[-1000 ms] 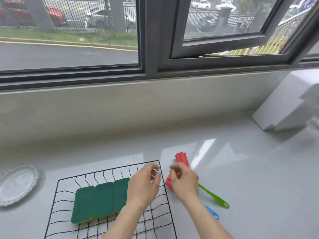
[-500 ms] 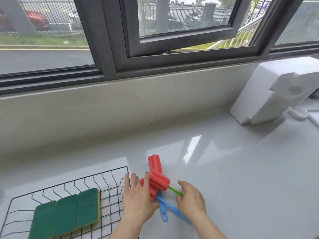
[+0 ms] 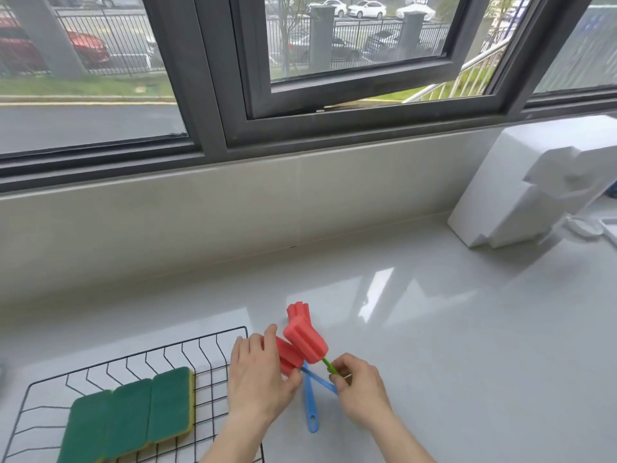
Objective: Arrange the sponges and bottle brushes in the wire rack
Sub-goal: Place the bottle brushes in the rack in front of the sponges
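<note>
Two hands low at counter's [image 3: 434,329] near edge: right hand [image 3: 362,389] pinches green-handled brush [image 3: 305,340], left hand [image 3: 258,375] grips red brush heads [image 3: 285,357].

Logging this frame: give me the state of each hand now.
Left hand: closed on a red brush head.
Right hand: pinching the green handle of the raised bottle brush.

The right half of the wire rack [image 3: 213,342] lies bare, open from above; three green sponges [image 3: 133,416] fill its left part. Beside its right edge, the brushes [image 3: 305,342] and both hands, left hand [image 3: 260,379] and right hand [image 3: 360,385], crowd the counter [image 3: 450,329]. Farther right the counter is free up to a white appliance [image 3: 534,185] at the wall
</note>
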